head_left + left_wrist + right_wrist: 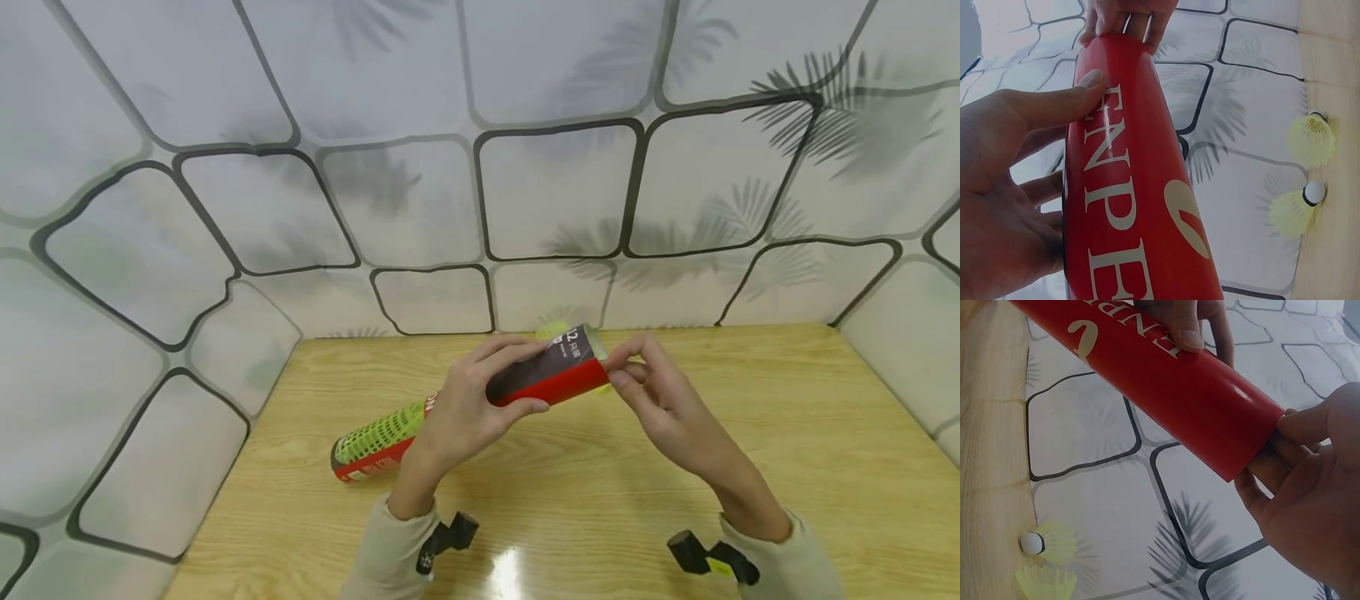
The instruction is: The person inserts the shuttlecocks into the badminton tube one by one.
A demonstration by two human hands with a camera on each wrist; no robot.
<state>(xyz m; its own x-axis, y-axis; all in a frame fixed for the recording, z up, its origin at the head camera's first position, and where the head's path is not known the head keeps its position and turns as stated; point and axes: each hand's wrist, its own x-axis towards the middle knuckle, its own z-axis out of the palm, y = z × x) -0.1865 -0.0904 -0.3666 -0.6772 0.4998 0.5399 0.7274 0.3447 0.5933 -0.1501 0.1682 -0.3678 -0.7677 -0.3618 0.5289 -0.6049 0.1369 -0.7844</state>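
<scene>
My left hand [465, 400] grips a red and black shuttlecock tube [555, 375] around its upper part, thumb along the red side. The tube is tilted, its end with the silvery inside raised to the right. At that end my right hand [660, 400] pinches the rim with thumb and fingers; in the right wrist view some fingertips [1272, 465] go behind the rim and are hidden. Whether they also hold something inside, I cannot tell. Two yellow shuttlecocks, one [1313, 140] beside the other [1294, 212], lie on the table beyond the tube.
A second tube [382, 442], green mesh pattern over red, slants beyond my left forearm, its upper part hidden by the hand. The wooden table [787, 433] ends against a wall [555, 192] covered in a stone and palm leaf pattern. Both wrists carry small black cameras.
</scene>
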